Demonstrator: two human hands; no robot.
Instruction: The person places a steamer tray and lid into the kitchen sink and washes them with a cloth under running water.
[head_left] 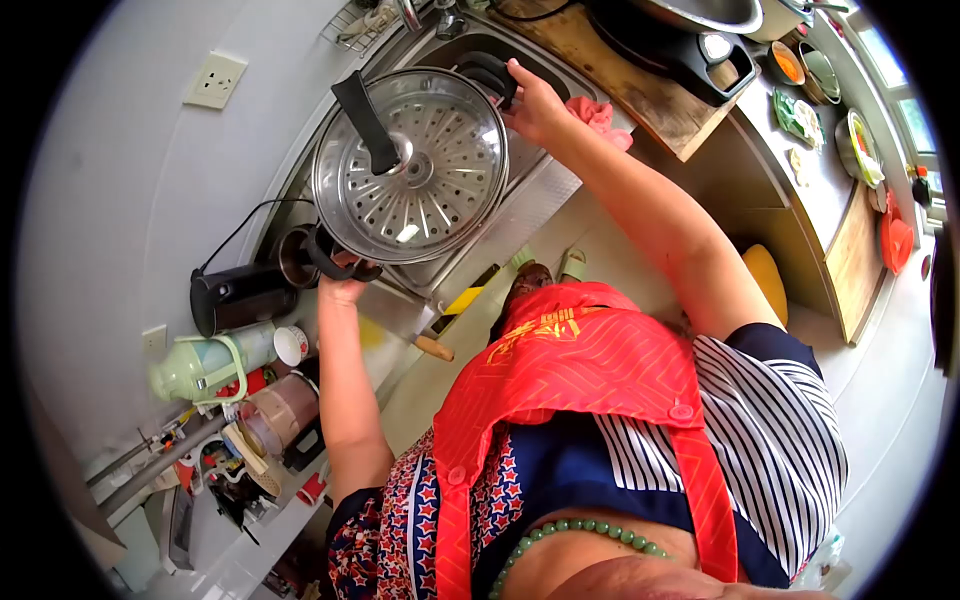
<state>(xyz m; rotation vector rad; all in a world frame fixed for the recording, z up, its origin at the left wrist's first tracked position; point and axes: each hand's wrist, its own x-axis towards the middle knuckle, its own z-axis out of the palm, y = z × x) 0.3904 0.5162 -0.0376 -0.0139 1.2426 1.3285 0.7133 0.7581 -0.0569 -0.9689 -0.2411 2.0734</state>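
Observation:
A large steamer pot with a glass lid is over the steel sink. Through the glass shows a steamer plate with slots and holes, and a tall black handle stands on the lid. My left hand is closed on the black side handle at the pot's lower left, its fingers partly hidden beneath. At the upper right, my right hand grips the opposite side handle. Beside my right wrist lies a pink cloth at the sink's edge.
Left of the pot are a black kettle, a green thermos and a small bowl. A wooden board adjoins the sink, near a black cooker. Bowls of food line the right counter; a wooden-handled tool is below the sink.

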